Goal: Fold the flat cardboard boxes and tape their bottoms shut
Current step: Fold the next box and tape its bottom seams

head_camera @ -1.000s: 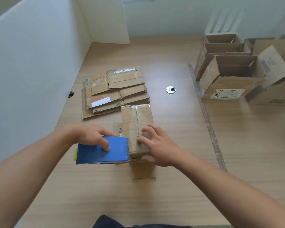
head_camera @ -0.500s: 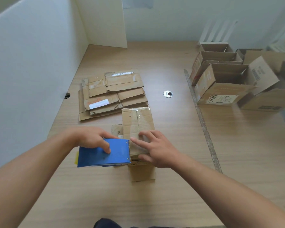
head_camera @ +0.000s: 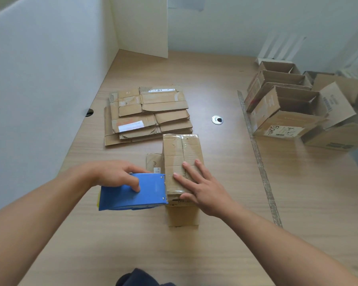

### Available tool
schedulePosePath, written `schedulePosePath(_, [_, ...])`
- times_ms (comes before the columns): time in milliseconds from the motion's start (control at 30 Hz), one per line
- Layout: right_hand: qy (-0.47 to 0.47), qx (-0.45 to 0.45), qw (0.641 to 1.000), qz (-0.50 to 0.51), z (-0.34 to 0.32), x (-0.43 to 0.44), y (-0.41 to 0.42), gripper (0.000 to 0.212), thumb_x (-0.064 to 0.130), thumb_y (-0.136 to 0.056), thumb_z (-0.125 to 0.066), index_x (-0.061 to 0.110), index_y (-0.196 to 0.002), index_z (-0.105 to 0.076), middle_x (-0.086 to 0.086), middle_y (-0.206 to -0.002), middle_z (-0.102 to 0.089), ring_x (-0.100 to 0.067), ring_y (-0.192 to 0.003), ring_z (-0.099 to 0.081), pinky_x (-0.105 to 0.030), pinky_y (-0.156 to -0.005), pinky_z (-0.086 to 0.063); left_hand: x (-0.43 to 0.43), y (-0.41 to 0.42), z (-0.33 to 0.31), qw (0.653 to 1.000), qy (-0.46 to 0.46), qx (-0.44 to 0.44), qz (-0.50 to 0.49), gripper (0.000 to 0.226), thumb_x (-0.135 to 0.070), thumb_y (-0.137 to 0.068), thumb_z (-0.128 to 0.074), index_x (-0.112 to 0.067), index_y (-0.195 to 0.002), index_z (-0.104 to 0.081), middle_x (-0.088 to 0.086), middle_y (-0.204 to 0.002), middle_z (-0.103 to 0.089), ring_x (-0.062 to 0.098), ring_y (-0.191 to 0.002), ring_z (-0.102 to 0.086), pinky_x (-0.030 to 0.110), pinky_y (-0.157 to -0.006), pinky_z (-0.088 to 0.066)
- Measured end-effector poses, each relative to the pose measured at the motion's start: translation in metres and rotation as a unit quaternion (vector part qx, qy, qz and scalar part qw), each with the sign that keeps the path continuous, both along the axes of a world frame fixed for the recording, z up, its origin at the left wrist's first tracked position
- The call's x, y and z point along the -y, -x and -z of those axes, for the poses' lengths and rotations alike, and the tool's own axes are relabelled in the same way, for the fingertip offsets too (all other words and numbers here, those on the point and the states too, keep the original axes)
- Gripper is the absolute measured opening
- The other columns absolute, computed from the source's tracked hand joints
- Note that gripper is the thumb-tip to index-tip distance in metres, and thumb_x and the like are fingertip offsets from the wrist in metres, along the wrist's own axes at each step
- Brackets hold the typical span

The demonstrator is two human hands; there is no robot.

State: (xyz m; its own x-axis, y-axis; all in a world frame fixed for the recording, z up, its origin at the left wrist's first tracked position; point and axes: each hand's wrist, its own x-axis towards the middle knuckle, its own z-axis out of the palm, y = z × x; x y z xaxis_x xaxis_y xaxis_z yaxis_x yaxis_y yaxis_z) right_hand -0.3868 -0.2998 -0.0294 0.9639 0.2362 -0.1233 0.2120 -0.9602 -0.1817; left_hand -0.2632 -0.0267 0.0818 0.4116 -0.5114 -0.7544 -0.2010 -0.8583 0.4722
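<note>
A folded cardboard box stands bottom-up in the middle of the wooden table, clear tape running along its centre seam. My right hand lies flat on the near end of that taped bottom, fingers straight. My left hand grips a blue tape dispenser whose front edge touches the box's near left corner. A stack of flat cardboard boxes lies on the table just behind and to the left.
Several open folded boxes crowd the right side of the table, beyond a tape strip stuck across the tabletop. A round metal cable grommet sits mid-table. White partition walls close the left and back.
My right hand has flattened out and slid along the box's taped bottom. The left hand and dispenser stay at the box's near left corner. The camera tilted slightly.
</note>
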Motion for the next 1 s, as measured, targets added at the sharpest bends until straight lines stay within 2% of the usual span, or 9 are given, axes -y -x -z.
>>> schedulePosePath(67, [0.008,-0.001,1.0,0.002,0.001,0.001,0.0,0.071,0.076,-0.091,-0.004,0.047,-0.154,-0.019,0.005,-0.166,-0.017,-0.035,-0.153,-0.005,-0.039,-0.119,0.001,-0.015,-0.003,-0.005,1.0,-0.002,0.005,0.007,0.049,-0.045,-0.067,-0.058,-0.065,-0.111,-0.061,-0.023,-0.108,-0.068,0.004,-0.101,-0.064,0.03,-0.092,-0.048])
schedulePosePath(200, [0.051,0.067,0.996,-0.012,0.007,-0.001,-0.001,0.059,0.065,-0.099,-0.02,0.04,-0.152,-0.029,-0.003,-0.157,-0.039,-0.038,-0.145,-0.023,-0.047,-0.113,-0.025,-0.029,-0.006,-0.01,1.0,-0.004,0.017,0.008,0.052,-0.045,-0.066,-0.058,-0.067,-0.114,-0.058,-0.025,-0.11,-0.067,0.004,-0.102,-0.063,0.034,-0.096,-0.049])
schedulePosePath(300, [0.03,0.086,0.996,-0.01,0.007,-0.004,0.0,0.059,0.06,-0.096,-0.034,0.037,-0.15,-0.033,-0.007,-0.154,-0.042,-0.04,-0.144,-0.024,-0.051,-0.11,-0.036,-0.021,-0.005,0.003,0.998,-0.025,0.045,0.023,0.058,-0.047,-0.065,-0.057,-0.064,-0.121,-0.055,-0.02,-0.116,-0.063,0.008,-0.104,-0.059,0.039,-0.096,-0.049])
schedulePosePath(400, [0.012,0.071,0.997,0.006,0.005,-0.01,0.001,0.058,0.058,-0.094,-0.039,0.034,-0.147,-0.041,-0.009,-0.154,-0.042,-0.043,-0.144,-0.028,-0.054,-0.105,-0.044,-0.016,-0.007,0.016,0.997,-0.028,0.065,0.026,0.055,-0.047,-0.069,-0.059,-0.059,-0.123,-0.056,-0.016,-0.115,-0.062,0.012,-0.103,-0.058,0.039,-0.092,-0.051])
schedulePosePath(567, [0.007,0.031,0.999,0.041,-0.002,-0.021,0.0,0.072,0.078,-0.089,-0.031,0.034,-0.144,-0.046,-0.008,-0.155,-0.037,-0.04,-0.149,-0.015,-0.057,-0.107,-0.039,-0.009,-0.013,0.03,0.999,-0.013,0.047,0.017,0.037,-0.036,-0.086,-0.062,-0.05,-0.12,-0.062,-0.015,-0.108,-0.062,0.01,-0.097,-0.058,0.03,-0.075,-0.047])
schedulePosePath(633, [0.0,0.027,0.998,0.064,-0.003,-0.027,-0.002,0.074,0.084,-0.086,-0.026,0.036,-0.138,-0.047,-0.007,-0.152,-0.04,-0.04,-0.148,-0.018,-0.06,-0.103,-0.042,-0.005,-0.013,0.036,1.0,0.0,0.03,0.006,0.034,-0.035,-0.087,-0.062,-0.048,-0.119,-0.064,-0.015,-0.106,-0.062,0.011,-0.096,-0.06,0.029,-0.073,-0.046])
schedulePosePath(733, [-0.009,0.026,0.996,0.084,-0.005,-0.033,-0.006,0.068,0.081,-0.081,-0.035,0.037,-0.132,-0.046,-0.007,-0.15,-0.042,-0.041,-0.148,-0.021,-0.062,-0.102,-0.044,0.0,-0.012,0.046,1.0,0.017,0.011,-0.002,0.032,-0.035,-0.087,-0.062,-0.045,-0.117,-0.066,-0.011,-0.108,-0.064,0.015,-0.098,-0.062,0.032,-0.079,-0.051])
schedulePosePath(833, [-0.008,-0.013,0.994,0.106,-0.01,-0.035,-0.006,0.082,0.082,-0.075,-0.03,0.035,-0.139,-0.05,-0.003,-0.157,-0.031,-0.032,-0.152,-0.005,-0.057,-0.109,-0.034,0.001,-0.011,0.053,1.0,0.028,0.008,-0.003,0.031,-0.039,-0.084,-0.062,-0.043,-0.115,-0.068,-0.006,-0.114,-0.065,0.019,-0.101,-0.063,0.04,-0.09,-0.053])
schedulePosePath(1000, [-0.022,-0.025,0.991,0.132,-0.016,-0.038,-0.005,0.085,0.083,-0.073,-0.029,0.035,-0.14,-0.051,0.0,-0.158,-0.028,-0.028,-0.153,0.001,-0.056,-0.111,-0.031,0.017,-0.009,0.048,0.995,0.025,0.088,0.037,0.034,-0.041,-0.083,-0.06,-0.04,-0.116,-0.067,-0.009,-0.098,-0.061,0.018,-0.092,-0.058,0.032,-0.069,-0.049])
